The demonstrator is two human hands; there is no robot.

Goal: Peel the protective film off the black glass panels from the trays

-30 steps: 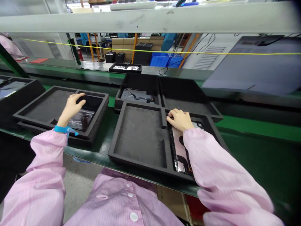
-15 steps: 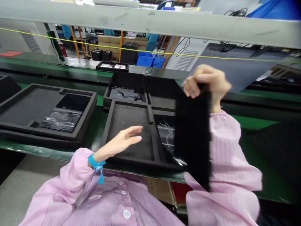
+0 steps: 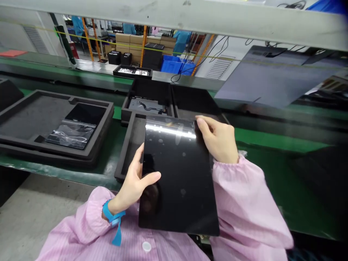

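A glossy black screen panel (image 3: 178, 181) is held up in front of my chest, its smooth face toward me with a bright light streak and faint smudges on it. My left hand (image 3: 136, 179) grips its left edge, thumb on the face and fingers behind. At the upper right corner, my right hand (image 3: 219, 139) pinches the panel between thumb and fingers. Behind it lies a black foam tray (image 3: 126, 152), mostly covered by the panel. A blue wrist strap (image 3: 111, 214) circles my left wrist.
On the left, stacked foam trays (image 3: 102, 125) hold another black panel (image 3: 85, 116) partly under clear film. Beyond my panel, a deeper black tray (image 3: 129, 116) contains a grey part with a dark cable (image 3: 149, 107). A pale shelf beam (image 3: 174, 21) crosses overhead. Blue bins (image 3: 171, 64) stand farther back.
My right hand has lowered and moved left, and the panel has turned from edge-on to face me. My left hand, free before, now grips the panel's left edge.
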